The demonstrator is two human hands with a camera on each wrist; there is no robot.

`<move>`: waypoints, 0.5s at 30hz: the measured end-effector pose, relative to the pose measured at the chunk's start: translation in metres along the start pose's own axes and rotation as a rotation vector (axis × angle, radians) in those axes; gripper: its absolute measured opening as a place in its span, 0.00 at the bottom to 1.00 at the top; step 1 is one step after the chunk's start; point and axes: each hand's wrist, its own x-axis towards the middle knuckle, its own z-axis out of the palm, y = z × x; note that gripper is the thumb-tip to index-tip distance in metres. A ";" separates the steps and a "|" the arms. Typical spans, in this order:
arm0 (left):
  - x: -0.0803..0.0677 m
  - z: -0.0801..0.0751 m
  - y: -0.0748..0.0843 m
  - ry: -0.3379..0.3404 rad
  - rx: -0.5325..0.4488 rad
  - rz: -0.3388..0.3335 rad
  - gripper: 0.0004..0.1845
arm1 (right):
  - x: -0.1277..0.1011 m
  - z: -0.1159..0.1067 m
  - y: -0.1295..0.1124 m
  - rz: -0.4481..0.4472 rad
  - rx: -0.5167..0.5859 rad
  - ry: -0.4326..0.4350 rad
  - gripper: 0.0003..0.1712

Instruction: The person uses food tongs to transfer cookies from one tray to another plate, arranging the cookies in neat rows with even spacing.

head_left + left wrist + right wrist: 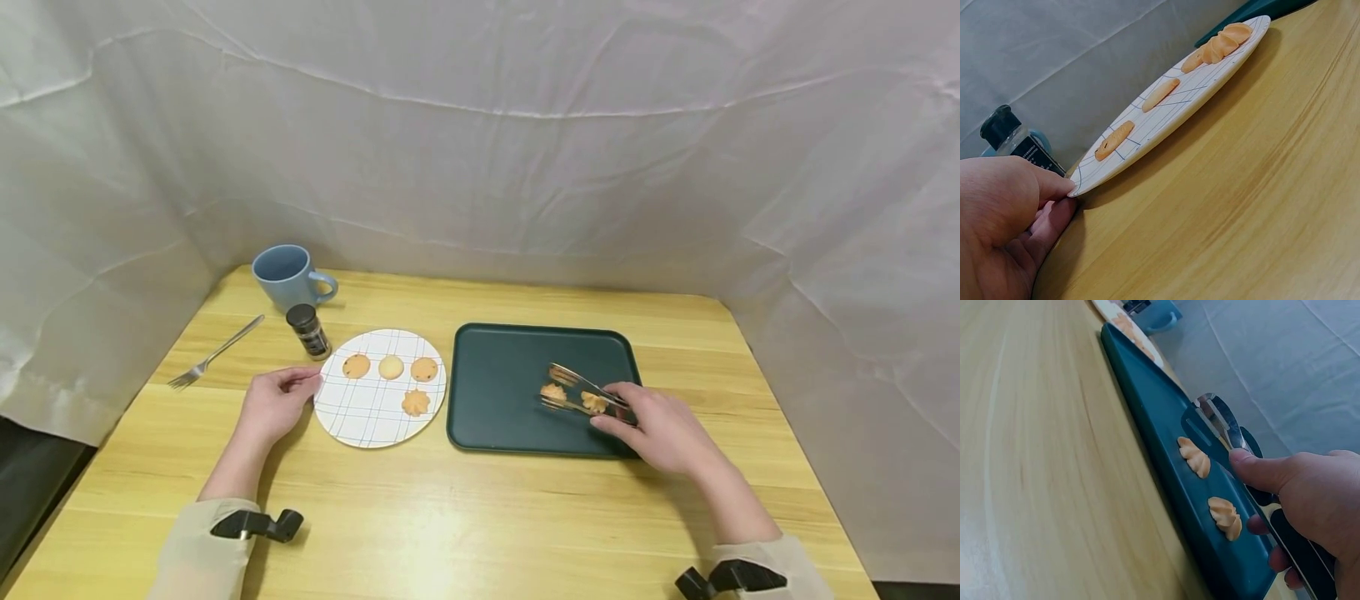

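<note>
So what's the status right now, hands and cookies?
Left hand pinches the plate rim. Right hand grips tongs, open over two cookies on the green tray. Four cookies plated. Nothing in the way.

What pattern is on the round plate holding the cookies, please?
The round white plate has a thin blue grid of lines, clearest in the head view.

Four cookies lie on the white checked plate (360, 417): one chocolate-chip cookie (356, 366), one plain round cookie (391, 367), another chip cookie (423, 369), and one swirl cookie (415, 402). Right of the plate, one green tray (498, 392) holds two swirl cookies (553, 393) (594, 402) and one pair of tongs (581, 385). Left of the plate: one mug (288, 276), one spice jar (308, 331), one fork (213, 355).
</note>
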 end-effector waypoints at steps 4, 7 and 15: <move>0.000 0.000 0.000 0.002 0.000 -0.001 0.21 | 0.000 0.002 0.003 0.006 -0.015 -0.004 0.37; 0.001 0.001 0.000 -0.001 -0.002 -0.004 0.21 | -0.001 0.004 0.005 0.013 -0.031 -0.004 0.35; 0.000 0.001 0.000 0.001 0.000 -0.005 0.21 | -0.005 0.008 0.011 0.001 -0.048 0.013 0.34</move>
